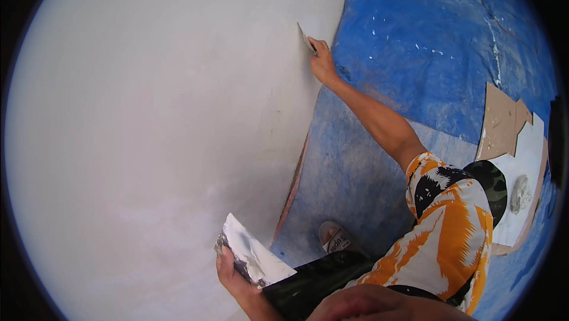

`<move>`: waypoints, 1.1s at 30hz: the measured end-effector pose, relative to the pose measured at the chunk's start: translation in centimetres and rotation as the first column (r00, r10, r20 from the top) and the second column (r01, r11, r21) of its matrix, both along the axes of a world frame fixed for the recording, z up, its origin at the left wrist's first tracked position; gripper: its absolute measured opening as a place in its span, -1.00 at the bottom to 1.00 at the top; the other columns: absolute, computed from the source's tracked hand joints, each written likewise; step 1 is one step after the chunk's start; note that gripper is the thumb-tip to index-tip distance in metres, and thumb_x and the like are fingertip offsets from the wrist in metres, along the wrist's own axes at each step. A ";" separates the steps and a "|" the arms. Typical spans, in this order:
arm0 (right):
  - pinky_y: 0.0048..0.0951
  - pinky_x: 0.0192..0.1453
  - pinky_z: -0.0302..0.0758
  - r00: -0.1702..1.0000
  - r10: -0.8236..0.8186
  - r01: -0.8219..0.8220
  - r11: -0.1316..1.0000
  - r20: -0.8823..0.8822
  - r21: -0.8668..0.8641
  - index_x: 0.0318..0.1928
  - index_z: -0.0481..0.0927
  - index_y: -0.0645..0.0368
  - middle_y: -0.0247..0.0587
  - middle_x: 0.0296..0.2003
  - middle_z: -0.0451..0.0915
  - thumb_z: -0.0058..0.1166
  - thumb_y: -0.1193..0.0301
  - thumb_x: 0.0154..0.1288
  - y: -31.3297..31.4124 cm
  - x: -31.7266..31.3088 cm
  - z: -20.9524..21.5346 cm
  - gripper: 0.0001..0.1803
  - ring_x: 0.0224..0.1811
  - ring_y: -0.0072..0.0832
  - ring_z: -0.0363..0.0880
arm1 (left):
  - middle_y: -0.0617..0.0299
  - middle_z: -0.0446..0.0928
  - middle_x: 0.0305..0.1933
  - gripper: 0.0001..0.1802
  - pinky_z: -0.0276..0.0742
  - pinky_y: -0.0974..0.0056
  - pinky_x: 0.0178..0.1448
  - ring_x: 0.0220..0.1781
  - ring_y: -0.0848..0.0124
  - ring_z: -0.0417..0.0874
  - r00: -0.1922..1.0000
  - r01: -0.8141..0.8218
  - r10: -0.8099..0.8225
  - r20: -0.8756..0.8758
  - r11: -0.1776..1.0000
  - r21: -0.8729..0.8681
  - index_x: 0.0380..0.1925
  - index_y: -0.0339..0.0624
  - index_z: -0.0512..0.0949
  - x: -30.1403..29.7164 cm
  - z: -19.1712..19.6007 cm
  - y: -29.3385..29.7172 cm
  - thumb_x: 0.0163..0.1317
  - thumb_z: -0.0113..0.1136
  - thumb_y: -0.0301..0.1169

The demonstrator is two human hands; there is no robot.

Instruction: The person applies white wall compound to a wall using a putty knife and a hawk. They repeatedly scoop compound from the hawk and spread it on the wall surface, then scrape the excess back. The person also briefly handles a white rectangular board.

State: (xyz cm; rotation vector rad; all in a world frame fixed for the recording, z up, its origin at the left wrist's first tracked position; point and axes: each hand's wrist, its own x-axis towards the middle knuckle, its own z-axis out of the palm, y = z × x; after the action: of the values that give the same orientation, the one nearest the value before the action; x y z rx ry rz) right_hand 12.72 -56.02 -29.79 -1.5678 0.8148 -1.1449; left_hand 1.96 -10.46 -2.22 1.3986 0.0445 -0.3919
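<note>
The narrow-edged blade [305, 38] is at the pale wall [160, 119], near the border of the blue sheet [427, 31]; whether its full edge bears on the wall cannot be told. The right hand [322, 63] holds it at arm's length, grip closed around the handle end. For an even coat, a low blade angle and uniform pressure are advisable; full reach probably reduces control. The left hand [233, 275] grips the broad plate [264, 257], carrying white paste [253, 269], near the lower wall. Keeping the plate level should limit drips. Outward, a sandalled foot [333, 238] rests on the sheet; farther right, a white board [511, 226] bears a greyish lump [521, 195] beside brown cardboard [498, 124].
</note>
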 end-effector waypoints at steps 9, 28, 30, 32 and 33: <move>-0.32 0.36 0.31 0.928 0.366 -0.370 0.928 0.071 0.049 0.33 0.38 0.22 -0.05 0.16 0.39 -0.02 0.74 0.17 19.4 -5.1 0.1 -0.35 0.27 -0.21 0.37 | 0.02 0.58 -0.01 -0.54 0.62 0.15 0.00 -0.07 0.21 0.66 0.998 -0.009 0.005 -0.060 0.998 -0.063 0.13 -0.41 0.41 0.0 -0.4 -0.3 0.37 0.10 -0.27; -0.21 0.34 0.28 0.992 0.025 -0.012 0.994 0.120 -0.108 0.41 0.29 0.13 -0.08 0.14 0.34 0.09 0.76 0.12 26.2 0.0 2.4 -0.21 0.25 -0.12 0.26 | 0.02 0.57 -0.01 -0.53 0.61 0.16 0.00 -0.06 0.21 0.66 0.999 -0.018 0.014 -0.043 0.996 -0.089 0.14 -0.38 0.42 0.7 -0.5 1.7 0.34 0.14 -0.28; -0.17 0.35 0.29 0.989 0.070 -0.052 0.989 0.129 -0.138 0.39 0.31 0.14 -0.07 0.15 0.35 0.09 0.78 0.11 31.9 -1.2 2.8 -0.22 0.28 -0.09 0.25 | 0.03 0.57 0.00 -0.52 0.61 0.17 0.00 -0.06 0.22 0.65 0.999 -0.016 0.013 -0.042 0.996 -0.088 0.14 -0.38 0.42 0.6 -0.3 1.6 0.34 0.14 -0.27; -0.16 0.35 0.30 0.972 0.206 -0.188 0.971 0.113 -0.150 0.36 0.37 0.18 -0.05 0.15 0.37 0.09 0.77 0.12 34.2 -3.1 2.3 -0.27 0.28 -0.09 0.29 | 0.04 0.57 0.02 -0.52 0.61 0.18 0.02 -0.05 0.24 0.65 0.999 -0.022 0.017 -0.042 0.995 -0.101 0.14 -0.38 0.42 0.5 -0.2 1.8 0.35 0.14 -0.26; -0.16 0.35 0.31 0.952 0.288 -0.268 0.949 0.108 -0.169 0.34 0.39 0.19 -0.04 0.14 0.38 0.10 0.77 0.12 33.5 -4.2 1.8 -0.29 0.27 -0.09 0.31 | 0.05 0.57 0.03 -0.52 0.60 0.18 0.03 -0.03 0.24 0.65 0.999 -0.036 0.033 -0.037 0.994 -0.104 0.15 -0.38 0.42 0.6 -0.2 2.0 0.35 0.13 -0.26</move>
State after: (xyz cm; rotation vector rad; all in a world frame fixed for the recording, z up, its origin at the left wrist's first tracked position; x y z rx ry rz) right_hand 8.51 -22.48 -28.00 -1.6521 0.4091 -1.1087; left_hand 2.59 -8.45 -2.45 1.2859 0.0761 -0.3849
